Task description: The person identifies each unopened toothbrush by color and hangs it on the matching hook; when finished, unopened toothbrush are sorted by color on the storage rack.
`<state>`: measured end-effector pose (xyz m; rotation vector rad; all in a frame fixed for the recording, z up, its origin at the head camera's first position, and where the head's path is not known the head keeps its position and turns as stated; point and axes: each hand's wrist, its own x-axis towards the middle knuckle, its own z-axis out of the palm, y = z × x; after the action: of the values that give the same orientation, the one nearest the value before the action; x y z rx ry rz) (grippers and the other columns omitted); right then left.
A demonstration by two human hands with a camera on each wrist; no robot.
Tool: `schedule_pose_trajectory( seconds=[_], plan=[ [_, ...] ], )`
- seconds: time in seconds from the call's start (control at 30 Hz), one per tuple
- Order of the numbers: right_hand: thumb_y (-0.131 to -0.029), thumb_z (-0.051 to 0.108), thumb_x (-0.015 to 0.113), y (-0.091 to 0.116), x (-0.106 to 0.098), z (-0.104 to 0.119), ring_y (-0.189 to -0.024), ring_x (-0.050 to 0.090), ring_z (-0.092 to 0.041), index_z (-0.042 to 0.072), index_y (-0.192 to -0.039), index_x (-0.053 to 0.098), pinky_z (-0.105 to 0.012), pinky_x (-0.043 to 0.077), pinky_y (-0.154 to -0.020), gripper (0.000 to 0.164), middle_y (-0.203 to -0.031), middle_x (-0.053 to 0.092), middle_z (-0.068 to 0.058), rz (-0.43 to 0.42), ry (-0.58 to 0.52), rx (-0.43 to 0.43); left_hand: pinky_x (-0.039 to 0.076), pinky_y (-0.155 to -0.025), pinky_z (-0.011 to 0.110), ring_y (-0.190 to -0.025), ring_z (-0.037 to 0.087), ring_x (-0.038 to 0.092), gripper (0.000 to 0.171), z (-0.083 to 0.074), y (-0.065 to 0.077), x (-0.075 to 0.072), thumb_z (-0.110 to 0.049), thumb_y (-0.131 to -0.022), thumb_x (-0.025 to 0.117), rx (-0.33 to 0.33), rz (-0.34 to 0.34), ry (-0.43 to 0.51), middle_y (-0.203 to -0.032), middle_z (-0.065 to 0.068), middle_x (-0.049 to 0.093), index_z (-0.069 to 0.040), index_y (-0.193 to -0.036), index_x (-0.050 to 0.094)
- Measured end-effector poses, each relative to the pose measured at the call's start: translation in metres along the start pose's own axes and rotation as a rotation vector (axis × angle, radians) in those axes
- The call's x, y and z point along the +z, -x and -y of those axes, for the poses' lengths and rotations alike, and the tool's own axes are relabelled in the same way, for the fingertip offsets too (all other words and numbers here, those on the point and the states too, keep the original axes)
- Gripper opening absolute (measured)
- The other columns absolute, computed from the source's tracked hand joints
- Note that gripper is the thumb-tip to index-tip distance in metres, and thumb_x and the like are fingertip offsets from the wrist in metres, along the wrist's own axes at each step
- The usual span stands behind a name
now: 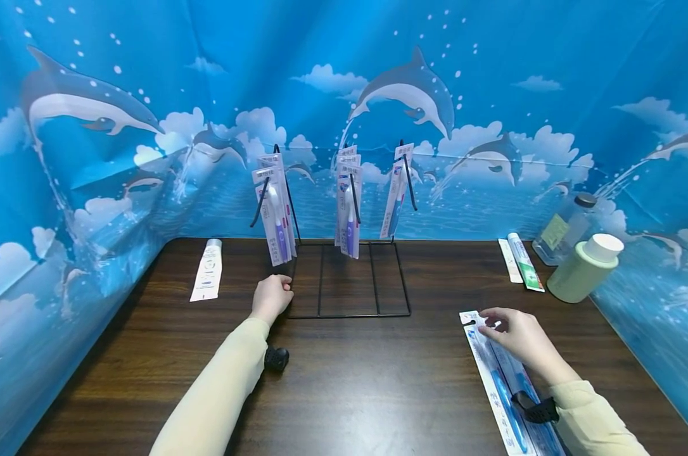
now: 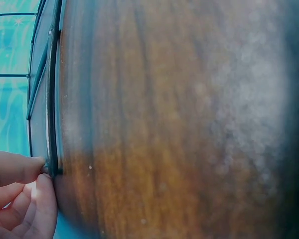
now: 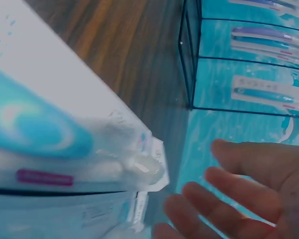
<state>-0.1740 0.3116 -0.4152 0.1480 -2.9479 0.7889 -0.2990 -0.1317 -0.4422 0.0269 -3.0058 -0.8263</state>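
My left hand (image 1: 272, 297) pinches the front left part of a black wire rack (image 1: 350, 316) between thumb and fingers, as the left wrist view shows close up. Packaged toothbrushes hang from the rack's hooks in three groups: left (image 1: 278, 234), middle (image 1: 350, 237) and right (image 1: 397, 190). On the right of the table lie long toothbrush packs (image 1: 492, 373) with blue brushes, side by side. Over their top end hovers my right hand (image 1: 521, 339), its fingers loosely bent. In the right wrist view, the fingers (image 3: 189, 194) stand apart from the toothbrush packs (image 3: 65, 124).
A white tube (image 1: 208, 272) lies at the back left. At the back right are a narrow white strip (image 1: 510, 261), a green-and-white toothpaste tube (image 1: 526, 263), a clear bottle (image 1: 566, 228) and a green bottle (image 1: 580, 272). A dolphin-print curtain (image 1: 321, 57) surrounds the table.
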Motion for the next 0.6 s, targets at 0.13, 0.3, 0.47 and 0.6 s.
schedule_pose_trajectory(
  seconds=[0.13, 0.3, 0.47, 0.6],
  plan=[
    [-0.081, 0.011, 0.072, -0.001, 0.004, -0.006, -0.070, 0.063, -0.020, -0.005, -0.100, 0.069, -0.033, 0.049, -0.058, 0.025, -0.080, 0.068, -0.008, 0.073, 0.035, -0.020, 0.046, -0.089, 0.042, -0.098, 0.029, 0.062, 0.035, 0.001, 0.000, -0.001, -0.005, -0.084, 0.062, -0.003, 0.004, 0.007, -0.098, 0.009, 0.070, 0.000, -0.119, 0.064],
    [-0.077, 0.008, 0.074, -0.003, 0.010, -0.005, -0.066, 0.059, -0.017, -0.007, -0.093, 0.069, -0.034, 0.048, -0.058, 0.023, -0.072, 0.064, -0.004, 0.079, 0.087, -0.023, 0.046, -0.089, 0.042, -0.097, 0.029, 0.062, 0.035, 0.001, 0.001, -0.002, -0.005, -0.084, 0.062, -0.002, 0.005, 0.004, -0.097, 0.008, 0.070, 0.000, -0.118, 0.065],
    [-0.076, 0.006, 0.074, -0.004, 0.015, -0.001, -0.061, 0.050, -0.014, -0.008, -0.094, 0.068, -0.033, 0.043, -0.056, 0.023, -0.067, 0.059, -0.002, 0.070, 0.136, -0.030, 0.047, -0.089, 0.042, -0.097, 0.028, 0.062, 0.034, -0.001, 0.002, -0.002, -0.005, -0.084, 0.062, -0.003, 0.001, 0.005, -0.096, 0.008, 0.070, 0.000, -0.118, 0.065],
    [-0.076, 0.006, 0.073, -0.003, 0.017, 0.000, -0.062, 0.049, -0.014, -0.007, -0.095, 0.068, -0.033, 0.043, -0.057, 0.024, -0.068, 0.059, -0.001, 0.081, 0.138, -0.023, 0.046, -0.089, 0.042, -0.098, 0.028, 0.062, 0.034, -0.001, 0.002, -0.001, -0.005, -0.084, 0.063, 0.001, -0.007, 0.005, -0.094, 0.007, 0.070, -0.001, -0.117, 0.066]
  ],
)
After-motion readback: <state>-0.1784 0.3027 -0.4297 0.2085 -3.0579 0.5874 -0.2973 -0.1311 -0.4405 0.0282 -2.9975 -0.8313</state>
